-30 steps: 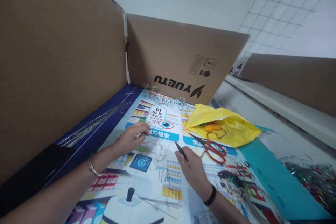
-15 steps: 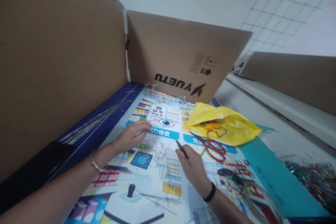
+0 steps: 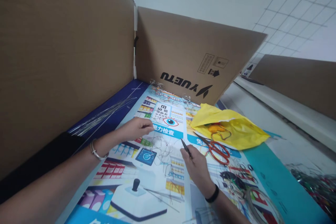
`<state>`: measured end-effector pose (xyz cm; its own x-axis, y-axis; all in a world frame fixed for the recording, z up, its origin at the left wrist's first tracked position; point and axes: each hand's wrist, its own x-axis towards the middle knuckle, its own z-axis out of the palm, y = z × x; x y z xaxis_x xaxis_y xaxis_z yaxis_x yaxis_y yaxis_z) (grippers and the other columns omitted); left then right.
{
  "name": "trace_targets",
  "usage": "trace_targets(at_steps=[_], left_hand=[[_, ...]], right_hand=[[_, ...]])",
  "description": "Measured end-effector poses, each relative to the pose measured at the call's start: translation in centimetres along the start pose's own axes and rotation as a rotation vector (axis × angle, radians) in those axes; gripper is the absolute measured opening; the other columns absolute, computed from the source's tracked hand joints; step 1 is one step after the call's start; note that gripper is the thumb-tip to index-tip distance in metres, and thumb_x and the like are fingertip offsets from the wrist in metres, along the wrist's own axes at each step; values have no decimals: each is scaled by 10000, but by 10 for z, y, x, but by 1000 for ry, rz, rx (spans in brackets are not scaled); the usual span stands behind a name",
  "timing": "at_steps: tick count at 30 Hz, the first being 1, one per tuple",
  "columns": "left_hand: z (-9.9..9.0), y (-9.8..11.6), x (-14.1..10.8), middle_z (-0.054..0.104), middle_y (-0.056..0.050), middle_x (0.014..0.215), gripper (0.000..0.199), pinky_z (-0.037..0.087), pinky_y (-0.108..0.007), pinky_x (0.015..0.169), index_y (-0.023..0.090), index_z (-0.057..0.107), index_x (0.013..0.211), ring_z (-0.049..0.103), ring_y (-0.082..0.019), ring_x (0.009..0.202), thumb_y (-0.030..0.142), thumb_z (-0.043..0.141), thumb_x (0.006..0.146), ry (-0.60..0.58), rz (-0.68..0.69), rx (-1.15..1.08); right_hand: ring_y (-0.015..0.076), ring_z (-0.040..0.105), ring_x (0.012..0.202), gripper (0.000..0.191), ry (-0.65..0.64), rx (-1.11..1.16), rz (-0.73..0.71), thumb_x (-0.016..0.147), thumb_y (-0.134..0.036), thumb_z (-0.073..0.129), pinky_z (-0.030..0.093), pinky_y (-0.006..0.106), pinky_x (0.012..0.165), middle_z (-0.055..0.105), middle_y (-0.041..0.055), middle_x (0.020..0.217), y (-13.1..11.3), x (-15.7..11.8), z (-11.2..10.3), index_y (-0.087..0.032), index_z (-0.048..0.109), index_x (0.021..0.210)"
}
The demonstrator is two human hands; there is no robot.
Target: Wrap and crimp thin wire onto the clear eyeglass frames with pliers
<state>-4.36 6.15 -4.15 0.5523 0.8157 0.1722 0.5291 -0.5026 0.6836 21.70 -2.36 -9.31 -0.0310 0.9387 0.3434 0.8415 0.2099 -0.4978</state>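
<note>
My left hand (image 3: 139,128) hovers over the printed poster sheet, thumb and fingers pinched together; whatever they hold is too thin or hidden to make out. In my closed right hand (image 3: 196,164) is a pair of dark needle-nose pliers (image 3: 186,147), the tip pointing up and left and the handles covered by the palm. Thin bent wires (image 3: 160,150) lie on the sheet between and below the hands. Just right of the pliers, orange-handled scissors (image 3: 217,151) rest partly against a yellow bag (image 3: 232,126) with orange cord inside.
Cardboard panels (image 3: 199,45) stand at the left and back. Straight wires (image 3: 102,117) lie along the left edge. Bent wire pieces (image 3: 157,85) sit at the back. A round clear container (image 3: 262,204) is at the lower right, near a tangled colored wire heap (image 3: 317,185).
The whole view has shifted slightly, so the scene sits further right. My left hand's fingers look more tightly closed; my right hand keeps its hold on the pliers.
</note>
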Motion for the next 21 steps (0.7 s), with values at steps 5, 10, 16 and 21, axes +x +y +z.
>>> trace_targets(at_steps=[5,10,16,21], left_hand=[[-13,3,-4,546,27,557,199,294,-183,468,162,595,608,458,-113,525,244,467,736,-252,-43,104],[-8,5,-7,573,22,543,157,279,-181,417,173,614,653,478,-118,486,267,497,702,-330,-149,126],[1,1,-6,579,17,508,175,334,-185,413,174,562,621,526,-126,457,283,463,715,-384,-200,92],[5,-1,-4,589,13,557,131,356,-170,400,167,545,676,561,-123,468,252,450,704,-402,-235,25]], right_hand=[[108,412,514,339,-7,4,0,867,-455,366,302,216,499,420,-44,556,0,0,0,-211,388,633],[105,406,522,332,-15,15,7,870,-448,372,301,214,508,421,-45,570,-1,-1,-1,-210,379,638],[104,412,524,330,-25,3,6,871,-441,370,308,214,512,420,-44,570,-2,0,-2,-208,385,638],[101,417,516,317,-22,-11,-11,868,-433,381,314,208,503,432,-45,570,0,0,0,-205,414,651]])
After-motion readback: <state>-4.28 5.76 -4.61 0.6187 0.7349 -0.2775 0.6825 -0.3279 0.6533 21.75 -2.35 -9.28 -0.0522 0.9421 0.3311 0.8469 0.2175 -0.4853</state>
